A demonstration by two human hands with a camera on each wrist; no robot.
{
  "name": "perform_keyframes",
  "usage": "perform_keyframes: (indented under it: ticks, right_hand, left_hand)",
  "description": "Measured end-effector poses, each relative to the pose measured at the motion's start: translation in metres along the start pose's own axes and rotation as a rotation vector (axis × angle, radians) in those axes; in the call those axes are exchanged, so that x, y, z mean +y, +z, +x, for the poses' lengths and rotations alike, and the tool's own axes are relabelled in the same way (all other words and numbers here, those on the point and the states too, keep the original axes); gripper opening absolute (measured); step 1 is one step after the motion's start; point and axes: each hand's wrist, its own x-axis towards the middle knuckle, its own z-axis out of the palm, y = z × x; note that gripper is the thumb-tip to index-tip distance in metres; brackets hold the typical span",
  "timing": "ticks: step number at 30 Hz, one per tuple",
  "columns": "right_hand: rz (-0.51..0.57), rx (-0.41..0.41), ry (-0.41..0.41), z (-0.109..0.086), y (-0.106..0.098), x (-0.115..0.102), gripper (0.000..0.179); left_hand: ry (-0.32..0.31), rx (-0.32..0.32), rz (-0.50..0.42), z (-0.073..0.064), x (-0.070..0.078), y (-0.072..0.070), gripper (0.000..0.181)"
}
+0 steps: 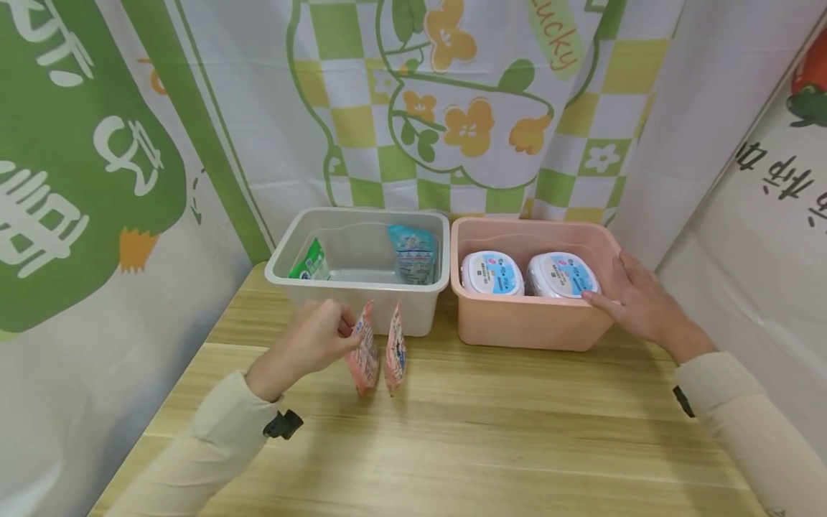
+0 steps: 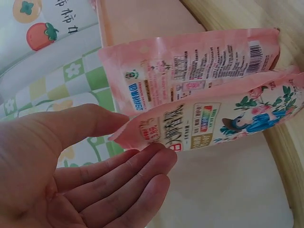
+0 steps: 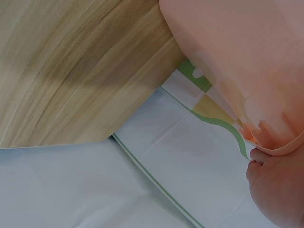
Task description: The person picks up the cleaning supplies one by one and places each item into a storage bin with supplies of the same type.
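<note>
My left hand (image 1: 316,332) pinches the top edge of a pink printed pouch (image 1: 365,359) between thumb and fingers. In the left wrist view this pouch (image 2: 204,123) shows flowers and a blue figure. Beside it a second pink pouch (image 1: 396,352) stands upright on the table; its barcode side faces the left wrist camera. At the right, my right hand (image 1: 646,305) holds the front right corner of a pink bin (image 1: 523,323), thumb at the front rim. Two white tubs with blue labelled lids, a left tub (image 1: 492,274) and a right tub (image 1: 563,276), sit inside the bin.
A pale grey bin (image 1: 413,309) stands left of the pink one, behind the pouches. It contains a green packet (image 1: 312,262) and a blue pouch (image 1: 413,253). Printed curtains (image 1: 465,93) hang behind and around the wooden table (image 1: 491,431).
</note>
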Motion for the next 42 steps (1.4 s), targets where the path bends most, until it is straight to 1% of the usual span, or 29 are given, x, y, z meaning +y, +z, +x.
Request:
perform_keyframes:
  ticks: [4, 11, 19, 23, 28, 34, 39, 42]
  right_hand:
    - [-0.002, -0.003, 0.003, 0.001, 0.0, 0.0, 0.106]
    - [-0.011, -0.008, 0.005, 0.001, 0.001, 0.001, 0.105]
    - [-0.002, -0.014, 0.016, 0.001, 0.001, 0.001, 0.107]
    - [-0.007, -0.013, 0.018, 0.002, 0.001, 0.001, 0.107]
    - [-0.004, -0.012, 0.018, 0.002, 0.001, 0.002, 0.107]
    - [-0.008, -0.014, 0.021, 0.001, 0.002, 0.004, 0.106]
    - [-0.001, -0.006, 0.021, 0.001, 0.002, 0.002, 0.107]
    - [0.004, -0.005, 0.02, 0.0, 0.002, 0.001, 0.106]
  left_hand:
    - [-0.012, 0.02, 0.012, -0.001, -0.002, 0.006, 0.006]
    - [-0.062, 0.051, 0.021, -0.002, -0.006, 0.016, 0.007]
    - [-0.065, 0.113, 0.066, -0.003, -0.009, 0.023, 0.015]
    - [-0.052, 0.137, 0.07, -0.003, -0.01, 0.023, 0.015]
    - [-0.046, 0.138, 0.055, -0.003, -0.011, 0.023, 0.012]
    - [-0.041, 0.136, 0.051, -0.003, -0.012, 0.021, 0.013]
    - [-0.072, 0.119, 0.041, -0.004, -0.014, 0.02, 0.013]
    - [-0.079, 0.116, 0.041, -0.005, -0.015, 0.019, 0.011]
